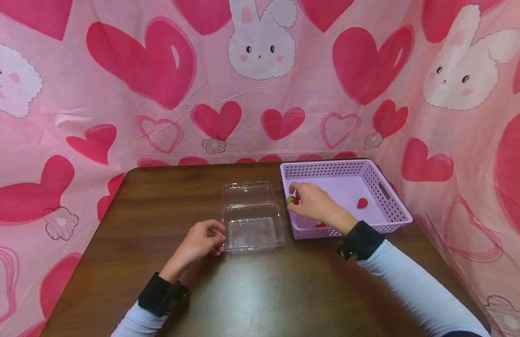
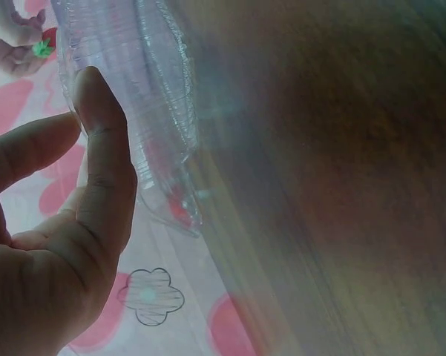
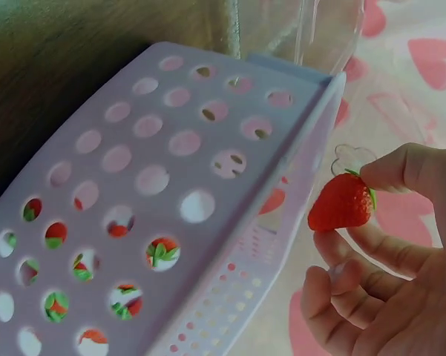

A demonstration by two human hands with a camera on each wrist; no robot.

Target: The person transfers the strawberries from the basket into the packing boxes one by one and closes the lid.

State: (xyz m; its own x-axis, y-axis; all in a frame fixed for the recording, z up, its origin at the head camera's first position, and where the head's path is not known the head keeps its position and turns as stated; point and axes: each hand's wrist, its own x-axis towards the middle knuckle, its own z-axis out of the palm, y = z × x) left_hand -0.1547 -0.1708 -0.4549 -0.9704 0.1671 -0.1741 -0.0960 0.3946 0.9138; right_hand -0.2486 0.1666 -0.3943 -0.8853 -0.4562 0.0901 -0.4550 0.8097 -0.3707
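Note:
My right hand (image 1: 312, 202) pinches a red strawberry (image 3: 343, 202) with a green leafy top between thumb and fingers, above the left side of a lilac basket (image 1: 348, 230). Left of the basket lies a clear plastic clamshell container (image 1: 251, 234), its lid (image 1: 249, 193) folded back away from me. At that container's left edge, my left hand (image 1: 203, 238) holds the rim between thumb and curved fingers. One more strawberry (image 1: 363, 202) lies on the basket floor at the right. Through the basket's holes in the right wrist view, several red and green strawberries (image 3: 162, 254) show.
All of this stands on a dark brown wooden table (image 1: 167, 196). A pink curtain (image 1: 260, 93) with hearts and rabbits hangs behind it and along both sides. The basket's perforated walls rise between its contents and the container.

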